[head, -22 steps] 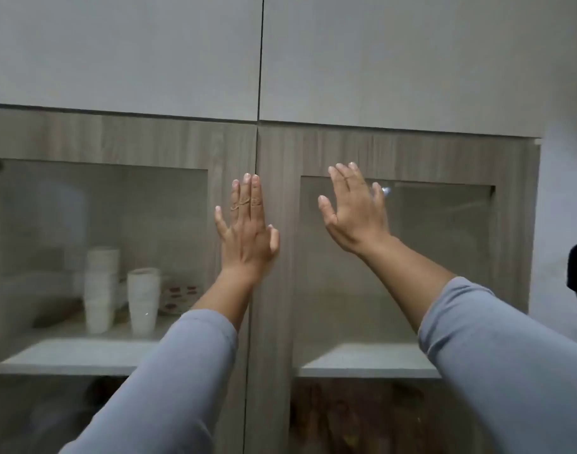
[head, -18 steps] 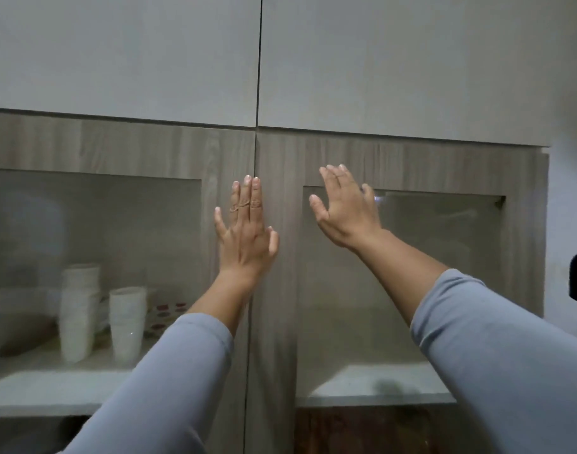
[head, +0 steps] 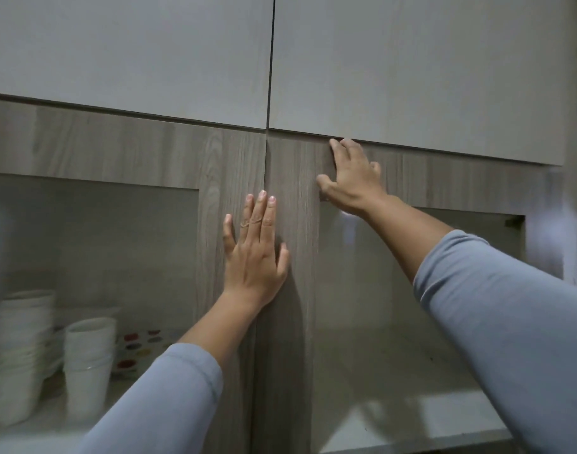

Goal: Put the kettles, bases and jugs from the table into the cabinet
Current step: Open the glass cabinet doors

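I face a wood-grain cabinet with two glass-paned doors, both closed. My left hand [head: 255, 249] lies flat, fingers apart, on the left door's [head: 228, 165] inner frame beside the centre seam. My right hand [head: 351, 176] is higher, with its fingertips hooked at the top edge of the right door [head: 444, 173], just under the pale upper cupboard. Neither hand holds anything. No kettle, base or jug is in view, and no table either.
Behind the left glass, stacks of white cups [head: 87, 365] and a spotted item [head: 139, 348] stand on a shelf. The shelf [head: 411, 417] behind the right glass shows nothing on it. Two plain pale doors [head: 411, 60] sit above.
My right hand has risen from the right glass pane to the door's top edge and curled its fingers there. My left hand stays flat by the seam. The view has tilted upward.
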### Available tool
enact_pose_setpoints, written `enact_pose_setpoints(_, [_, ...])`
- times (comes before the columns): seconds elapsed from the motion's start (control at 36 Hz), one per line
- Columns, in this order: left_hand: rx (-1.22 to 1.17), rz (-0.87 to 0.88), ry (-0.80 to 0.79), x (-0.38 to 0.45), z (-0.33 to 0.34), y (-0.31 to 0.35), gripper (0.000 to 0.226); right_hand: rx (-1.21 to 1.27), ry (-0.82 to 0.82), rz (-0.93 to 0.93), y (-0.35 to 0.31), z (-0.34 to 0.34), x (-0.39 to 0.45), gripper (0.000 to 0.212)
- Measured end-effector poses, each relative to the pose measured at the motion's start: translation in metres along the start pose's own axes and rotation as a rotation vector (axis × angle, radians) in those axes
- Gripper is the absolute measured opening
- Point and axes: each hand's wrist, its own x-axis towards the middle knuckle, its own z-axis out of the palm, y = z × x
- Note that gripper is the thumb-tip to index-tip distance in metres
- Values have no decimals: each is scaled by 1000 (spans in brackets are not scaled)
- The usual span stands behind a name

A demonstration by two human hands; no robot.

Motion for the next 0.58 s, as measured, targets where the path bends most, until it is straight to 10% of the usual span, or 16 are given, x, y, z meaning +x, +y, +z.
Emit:
enact_pose_setpoints(0.33, [-639, -450, -19, 3, -61, 62, 47, 113, -13, 9, -5, -67, -27, 57])
enact_pose_setpoints(0.58, [-686, -336, 219, -11, -129, 122, 36, 205, -58, -57, 5, -120, -119, 68])
